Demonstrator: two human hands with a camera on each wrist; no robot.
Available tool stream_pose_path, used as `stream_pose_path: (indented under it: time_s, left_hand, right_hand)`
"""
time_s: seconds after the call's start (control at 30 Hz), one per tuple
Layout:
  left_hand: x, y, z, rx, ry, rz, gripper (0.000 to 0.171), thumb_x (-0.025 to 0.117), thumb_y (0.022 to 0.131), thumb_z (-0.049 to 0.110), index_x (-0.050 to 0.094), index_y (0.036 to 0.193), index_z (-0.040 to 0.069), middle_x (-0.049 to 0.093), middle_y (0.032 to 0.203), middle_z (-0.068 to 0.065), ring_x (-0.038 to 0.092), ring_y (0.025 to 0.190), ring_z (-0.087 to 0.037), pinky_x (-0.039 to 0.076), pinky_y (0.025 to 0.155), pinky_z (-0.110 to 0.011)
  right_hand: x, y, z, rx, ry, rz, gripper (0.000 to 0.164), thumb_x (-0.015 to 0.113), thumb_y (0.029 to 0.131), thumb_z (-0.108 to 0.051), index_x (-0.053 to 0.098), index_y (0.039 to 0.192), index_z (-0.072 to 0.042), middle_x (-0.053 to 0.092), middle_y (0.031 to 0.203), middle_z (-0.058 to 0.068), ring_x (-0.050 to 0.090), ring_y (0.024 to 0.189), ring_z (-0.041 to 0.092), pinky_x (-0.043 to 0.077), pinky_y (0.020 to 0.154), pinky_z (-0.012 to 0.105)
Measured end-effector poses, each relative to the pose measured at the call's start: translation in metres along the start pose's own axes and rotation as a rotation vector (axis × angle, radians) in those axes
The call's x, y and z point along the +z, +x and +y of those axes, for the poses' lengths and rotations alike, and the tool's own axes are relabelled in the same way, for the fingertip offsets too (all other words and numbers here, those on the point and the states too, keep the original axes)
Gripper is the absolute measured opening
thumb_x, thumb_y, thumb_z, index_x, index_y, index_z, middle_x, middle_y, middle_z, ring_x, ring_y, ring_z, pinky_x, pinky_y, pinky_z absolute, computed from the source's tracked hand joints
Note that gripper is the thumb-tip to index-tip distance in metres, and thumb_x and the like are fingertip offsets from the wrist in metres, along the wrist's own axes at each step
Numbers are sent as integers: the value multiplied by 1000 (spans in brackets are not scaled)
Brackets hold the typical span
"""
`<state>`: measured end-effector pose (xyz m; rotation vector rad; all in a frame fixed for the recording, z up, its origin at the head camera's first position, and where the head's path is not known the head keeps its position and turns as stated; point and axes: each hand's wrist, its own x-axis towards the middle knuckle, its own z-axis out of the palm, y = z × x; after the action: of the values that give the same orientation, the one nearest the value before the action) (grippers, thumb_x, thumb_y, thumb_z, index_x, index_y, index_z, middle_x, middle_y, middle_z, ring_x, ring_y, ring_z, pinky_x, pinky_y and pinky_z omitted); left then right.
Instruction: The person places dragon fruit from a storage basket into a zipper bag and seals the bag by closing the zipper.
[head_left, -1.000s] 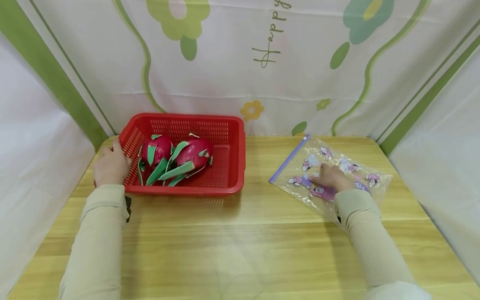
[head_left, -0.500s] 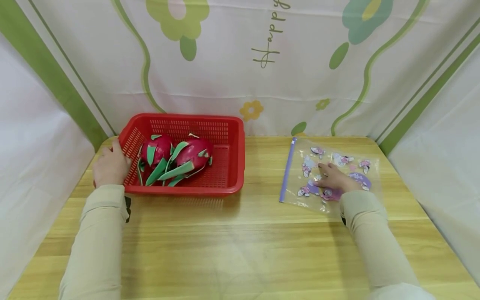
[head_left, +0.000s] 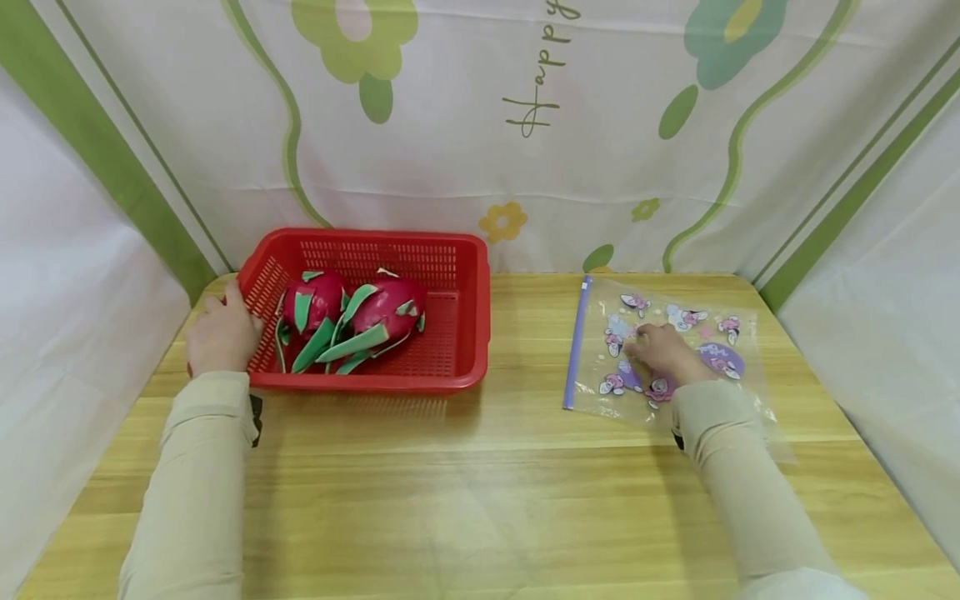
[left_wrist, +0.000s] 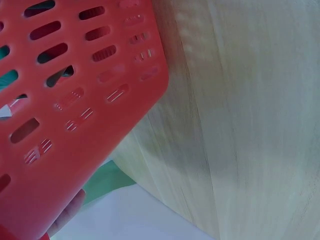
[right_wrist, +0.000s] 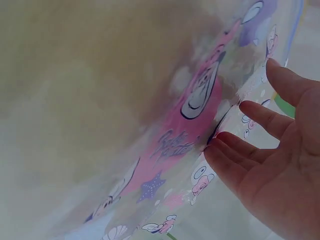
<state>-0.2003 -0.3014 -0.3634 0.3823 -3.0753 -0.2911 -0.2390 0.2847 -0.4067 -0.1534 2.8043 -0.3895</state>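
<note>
My left hand point(head_left: 223, 332) grips the left rim of a red plastic basket point(head_left: 472, 350). In the left wrist view, fingers point(left_wrist: 67, 214) show at the edge of the slotted basket wall point(left_wrist: 100, 120). Two dragon fruits, one on the left point(head_left: 318, 300) and one on the right point(head_left: 390, 308), lie inside with green leafy scales. Over at the right, a clear zip bag point(head_left: 600, 367) with pink and purple cartoon prints lies flat, its purple zip strip facing left. My right hand point(head_left: 663, 352) touches its top with the fingertips; in the right wrist view its fingers point(right_wrist: 265, 120) are spread and loosely bent.
Both things rest on a wooden table point(head_left: 465, 492). A white cloth backdrop point(head_left: 450, 150) with flower prints stands along the back edge, and white cloth point(head_left: 885, 250) also hangs at the sides. Bare wood lies between basket and bag.
The zip bag has turned so that its slanted zip strip now stands nearly straight, and it has shifted slightly right. My right fingers have drawn closer together. The left hand and basket stay put.
</note>
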Motion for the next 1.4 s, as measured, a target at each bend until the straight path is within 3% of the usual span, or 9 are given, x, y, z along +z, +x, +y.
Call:
stream_pose_path:
  time_s: [0.17, 0.27, 0.4, 0.6, 0.8, 1.1, 1.4]
  left_hand:
    - [0, 1, 0, -2, -1, -3, 63, 41, 95, 17, 13, 143, -13, 35, 117, -47, 48, 95, -60, 44, 71, -64]
    - [1, 1, 0, -5, -1, -3, 63, 40, 95, 17, 13, 143, -12, 36, 117, -47, 49, 94, -59, 44, 71, -64]
    - [1, 1, 0, -7, 2, -2, 62, 40, 95, 17, 13, 142, -12, 36, 117, -46, 49, 93, -59, 44, 71, -64]
    - [2, 1, 0, -5, -3, -1, 63, 41, 95, 17, 13, 143, -12, 35, 118, -46, 49, 94, -59, 44, 72, -64]
    - [2, 2, 0, -11, 4, -7, 63, 40, 95, 18, 12, 143, -12, 35, 118, -46, 49, 94, -59, 45, 72, -63]
    - [2, 2, -1, -11, 8, -6, 62, 40, 95, 18, 13, 143, -11, 36, 117, -46, 49, 93, -58, 45, 71, -63]
    - [1, 1, 0, -6, 2, 10, 63, 42, 95, 18, 14, 143, -12, 36, 118, -47, 50, 92, -59, 45, 70, -63]
  right_hand:
    - [3, 1, -3, -31, -69, -6, 60, 45, 97, -32, 43, 131, 18, 43, 135, 39, 34, 124, 61, 33, 104, 65]
    - [5, 2, -7, -41, -75, -44, 69, 47, 97, -37, 38, 132, 22, 42, 135, 40, 34, 124, 62, 33, 104, 65]
    - [6, 4, -11, -19, -25, -101, 78, 53, 95, -43, 33, 132, 23, 51, 123, 42, 45, 117, 59, 39, 100, 63]
    - [6, 3, -13, -26, -36, -100, 73, 58, 93, -43, 40, 123, 21, 58, 105, 36, 53, 101, 49, 44, 92, 59]
    - [7, 3, -13, -28, -27, -97, 78, 57, 93, -42, 34, 130, 23, 48, 120, 43, 44, 115, 56, 40, 97, 62]
    - [10, 1, -11, -3, 55, -110, 88, 59, 93, -40, 16, 143, 18, 17, 143, 47, 21, 131, 62, 26, 107, 67]
    - [12, 1, -7, -37, 96, -90, 89, 61, 91, -40, 18, 144, 16, 13, 146, 45, 15, 134, 61, 19, 110, 67]
